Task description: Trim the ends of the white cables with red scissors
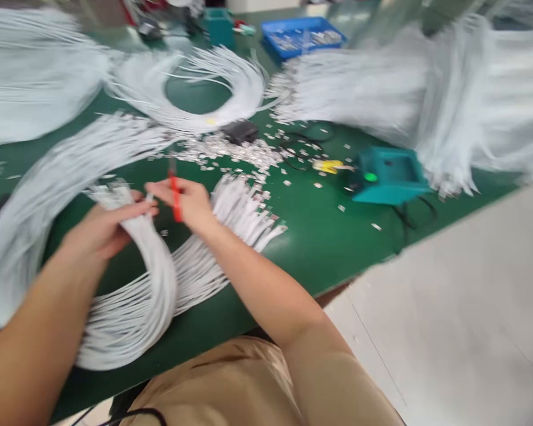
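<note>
A looped bundle of white cables (162, 272) curves up from the green table, and my left hand (111, 228) is wrapped round it near its connector ends. My right hand (186, 201) is beside those ends, its fingers closed on a tool with a red handle (176, 198), perhaps tweezers or cutters; blur hides which. Its thumb and fingertip are close to the cable tips. The bundle's other end fans out under my right forearm, with small connectors at the tips.
Small white pieces (222, 149) lie scattered around a black object (240, 131). More cable bundles (359, 83) fill the back and left. A teal device (388, 174), yellow-handled tool (327, 166) and blue tray (302, 36) rest on the green table (311, 248).
</note>
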Available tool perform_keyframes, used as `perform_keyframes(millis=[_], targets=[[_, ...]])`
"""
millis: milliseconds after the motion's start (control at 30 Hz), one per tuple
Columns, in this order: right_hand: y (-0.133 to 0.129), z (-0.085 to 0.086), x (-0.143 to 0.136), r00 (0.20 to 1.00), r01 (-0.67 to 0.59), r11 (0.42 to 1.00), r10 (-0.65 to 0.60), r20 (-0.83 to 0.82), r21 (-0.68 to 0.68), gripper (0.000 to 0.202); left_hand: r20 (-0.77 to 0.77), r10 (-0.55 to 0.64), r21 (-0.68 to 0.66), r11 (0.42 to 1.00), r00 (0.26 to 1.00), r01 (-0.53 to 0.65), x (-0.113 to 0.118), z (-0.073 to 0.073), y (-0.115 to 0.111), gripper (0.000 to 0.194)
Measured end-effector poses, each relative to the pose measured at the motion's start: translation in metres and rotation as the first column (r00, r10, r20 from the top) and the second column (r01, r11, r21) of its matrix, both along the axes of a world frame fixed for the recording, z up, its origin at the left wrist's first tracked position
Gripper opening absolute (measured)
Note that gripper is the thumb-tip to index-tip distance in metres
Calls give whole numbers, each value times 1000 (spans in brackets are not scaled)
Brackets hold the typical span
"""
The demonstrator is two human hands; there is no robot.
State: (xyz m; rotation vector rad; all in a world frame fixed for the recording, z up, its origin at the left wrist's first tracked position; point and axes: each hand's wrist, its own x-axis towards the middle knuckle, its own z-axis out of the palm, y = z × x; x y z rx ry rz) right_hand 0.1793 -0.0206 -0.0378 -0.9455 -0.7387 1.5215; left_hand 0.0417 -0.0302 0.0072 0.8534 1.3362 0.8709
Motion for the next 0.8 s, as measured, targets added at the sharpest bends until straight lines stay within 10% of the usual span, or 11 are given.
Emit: perform_keyframes(millis=[100,200,367,800], targets=[[4,7,12,999,-20,1000,20,-29,4,36,114,-1,20,1000,994,-1,1,-3,5,38],[9,16,29,955,-123,991,106,277,43,29,160,-7,36,999,987,1,-5,-4,11,39],[4,24,41,631,-187,978,47,774,93,23,186,-64,66,996,981,52,-10,-1,7,37],[-2,27,35,253,-313,949,42,967,40,36,109,-71,146,988,992,55,-7,4,6,31]])
